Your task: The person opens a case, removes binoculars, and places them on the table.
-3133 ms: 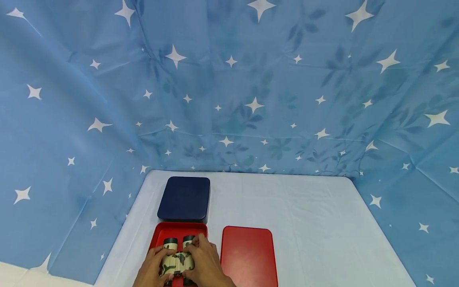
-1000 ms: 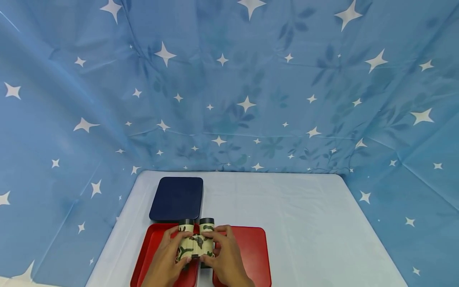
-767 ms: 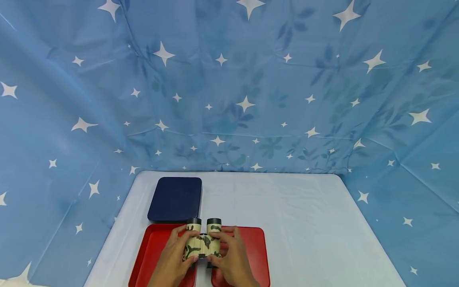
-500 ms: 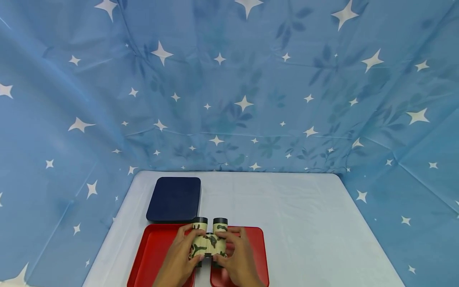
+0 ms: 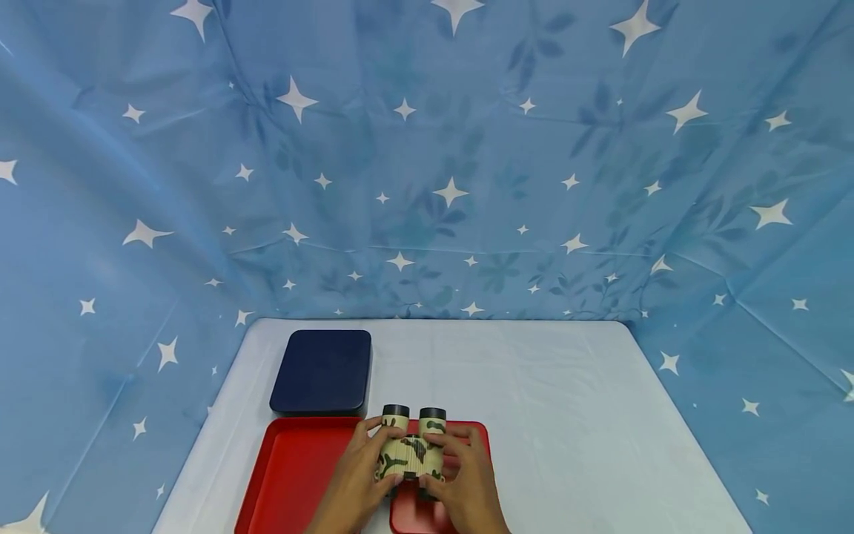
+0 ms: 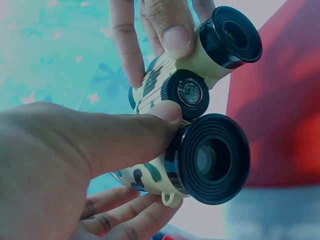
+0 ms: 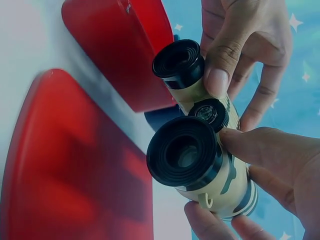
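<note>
Camouflage-patterned binoculars (image 5: 410, 456) are held up by both hands, over the left part of the red lid (image 5: 427, 515). My left hand (image 5: 360, 475) grips the left barrel, thumb near the eyepiece end and fingers around the far side. On the right barrel, my right hand (image 5: 467, 475) has the same kind of grip. In the left wrist view the black eyecups (image 6: 215, 159) and a small compass dial (image 6: 191, 92) between them show clearly. The right wrist view shows a small strap loop (image 7: 205, 200) on the barrel's side.
A red open tin (image 5: 293, 475) lies to the left of the lid, its floor bare. Behind it sits a closed navy blue tin (image 5: 322, 371). White cloth (image 5: 534, 400) covers the table, with a blue starry curtain (image 5: 427, 148) around it.
The binoculars have come out of the red tin and moved rightward in both hands, from above the tin to above the red lid. The tins and lid look unmoved on the table.
</note>
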A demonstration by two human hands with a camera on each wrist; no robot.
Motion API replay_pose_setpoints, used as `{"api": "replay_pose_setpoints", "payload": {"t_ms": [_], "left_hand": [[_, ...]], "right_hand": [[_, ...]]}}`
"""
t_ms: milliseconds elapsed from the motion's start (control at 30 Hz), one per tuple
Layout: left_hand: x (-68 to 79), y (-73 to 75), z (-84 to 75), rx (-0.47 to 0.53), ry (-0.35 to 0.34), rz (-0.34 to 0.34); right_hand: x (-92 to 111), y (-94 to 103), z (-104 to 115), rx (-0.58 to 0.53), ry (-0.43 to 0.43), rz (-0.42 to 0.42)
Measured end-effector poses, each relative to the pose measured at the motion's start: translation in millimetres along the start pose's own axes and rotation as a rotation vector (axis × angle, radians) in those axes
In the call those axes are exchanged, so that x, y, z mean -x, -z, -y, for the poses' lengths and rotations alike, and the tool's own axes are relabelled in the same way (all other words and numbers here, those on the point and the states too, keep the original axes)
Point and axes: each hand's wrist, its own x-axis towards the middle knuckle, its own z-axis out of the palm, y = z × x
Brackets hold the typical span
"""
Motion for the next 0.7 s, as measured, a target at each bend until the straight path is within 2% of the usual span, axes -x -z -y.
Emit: {"api": "replay_pose_setpoints", "payload": {"t_ms": [233,700], "left_hand": [[-4.1,-16.0,-5.6,0.009,-0.056,-0.02],[-10.6,-42.5,-18.9,0.088,-0.06,0.054]], "right_hand": [[3,13.0,-9,0.045,0.011,-0.023],[11,33.7,-22,0.123,-0.072,-0.085]]}}
